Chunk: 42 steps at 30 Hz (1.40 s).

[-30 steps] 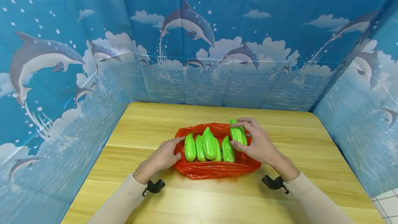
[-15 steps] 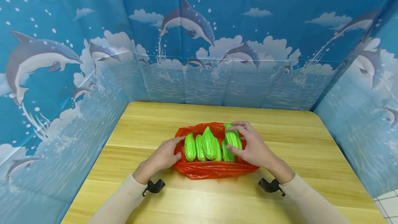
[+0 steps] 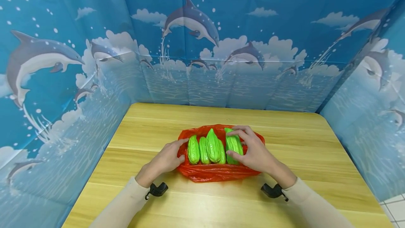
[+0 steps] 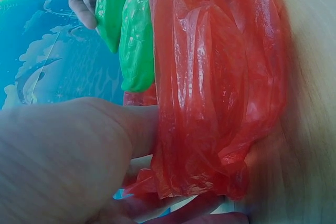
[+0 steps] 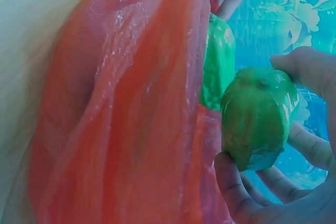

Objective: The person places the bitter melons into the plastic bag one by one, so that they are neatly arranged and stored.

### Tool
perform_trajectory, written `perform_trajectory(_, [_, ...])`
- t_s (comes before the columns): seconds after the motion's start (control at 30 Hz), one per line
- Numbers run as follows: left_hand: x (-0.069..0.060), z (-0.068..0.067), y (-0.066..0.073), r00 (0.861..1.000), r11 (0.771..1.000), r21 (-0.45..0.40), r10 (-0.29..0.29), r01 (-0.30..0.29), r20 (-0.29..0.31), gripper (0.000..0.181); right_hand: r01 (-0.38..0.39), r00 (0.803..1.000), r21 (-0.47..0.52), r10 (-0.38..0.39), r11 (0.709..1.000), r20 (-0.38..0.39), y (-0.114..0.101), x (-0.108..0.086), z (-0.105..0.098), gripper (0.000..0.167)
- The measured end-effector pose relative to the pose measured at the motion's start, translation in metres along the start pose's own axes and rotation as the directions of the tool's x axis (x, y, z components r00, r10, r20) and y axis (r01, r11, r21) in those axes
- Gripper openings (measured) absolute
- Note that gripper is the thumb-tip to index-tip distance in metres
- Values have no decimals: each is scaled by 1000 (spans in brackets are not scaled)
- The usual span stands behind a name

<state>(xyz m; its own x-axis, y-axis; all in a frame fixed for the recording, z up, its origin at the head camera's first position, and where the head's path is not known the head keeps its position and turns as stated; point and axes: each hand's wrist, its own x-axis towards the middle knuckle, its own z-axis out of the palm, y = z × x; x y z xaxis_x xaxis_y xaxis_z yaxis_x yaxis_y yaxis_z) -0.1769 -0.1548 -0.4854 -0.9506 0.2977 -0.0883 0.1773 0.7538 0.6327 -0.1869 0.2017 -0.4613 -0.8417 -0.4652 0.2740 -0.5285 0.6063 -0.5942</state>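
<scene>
A red plastic bag lies with its mouth spread, several bright green, ridged bitter melons side by side in it. My left hand holds the bag's left edge; in the left wrist view the thumb passes inside the red film and the fingers lie outside. Between thumb and fingers, my right hand grips another bitter melon over the bag's right part. This melon covers most of the one beneath it. The pointed melon in the middle rests on top of its neighbours.
The bag sits on a wooden table. Blue curtains printed with dolphins stand round its back and sides. A black wrist camera hangs at the left cuff, another camera at the right cuff.
My right hand has moved left and slightly down with its bitter melon, from the bag's right end to above the rightmost melon lying there. The left hand has stayed in place.
</scene>
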Motion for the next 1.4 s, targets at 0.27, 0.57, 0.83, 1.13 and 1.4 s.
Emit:
perform_trajectory(0.27, [0,0,-1,1000,1000,1,3,-3,-1,71,14,1000,-18,-14,1000,5,-5,-2,3,59])
perform_trajectory(0.57, [-1,-1,0,1000,1000,-14,7,-7,-2,71,14,1000,-16,-14,1000,11,-6,-2,5,58])
perform_trajectory(0.83, [-1,0,0,1000,1000,-20,6,-6,-2,71,0,999,70,-3,998,37,-4,-2,5,58])
perform_trajectory(1.13, [-2,0,2,1000,1000,-11,-3,3,2,70,5,999,57,-7,998,48,-3,-3,5,59])
perform_trajectory(1.4, [-1,0,3,1000,1000,-21,-3,3,5,71,5,999,-18,-4,1000,41,-4,-6,0,58])
